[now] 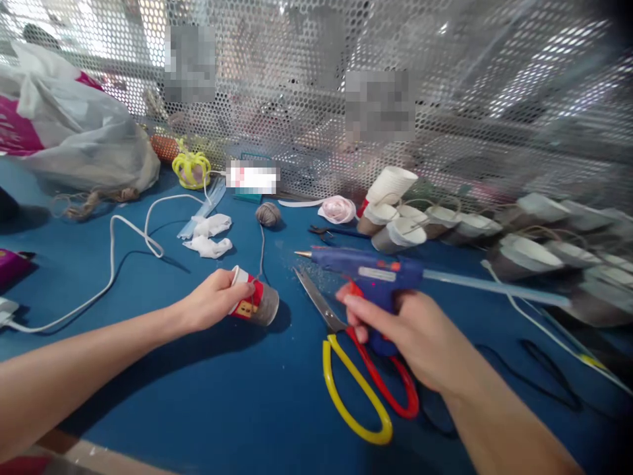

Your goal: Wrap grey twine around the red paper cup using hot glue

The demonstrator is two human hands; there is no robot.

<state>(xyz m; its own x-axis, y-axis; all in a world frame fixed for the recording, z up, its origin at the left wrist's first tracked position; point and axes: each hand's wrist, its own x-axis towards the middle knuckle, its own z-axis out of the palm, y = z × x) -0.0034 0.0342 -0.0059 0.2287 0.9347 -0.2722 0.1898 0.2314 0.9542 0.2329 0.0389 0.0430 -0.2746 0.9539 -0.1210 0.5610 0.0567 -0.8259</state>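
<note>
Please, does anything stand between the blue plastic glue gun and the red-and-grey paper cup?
Nothing visible stands directly between the glue gun and the cup. The yellow-and-red metal scissors point near this gap, but seem to lie below it.

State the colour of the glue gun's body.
The glue gun's body is blue, seen best in the head view.

plastic bag (pixel 93 132), back left | perforated metal screen (pixel 287 79), behind | pale pink roll (pixel 337 209) | purple object (pixel 14 267), left edge

Glare through mesh (pixel 291 99), soft shadows, blurred right edge
</note>
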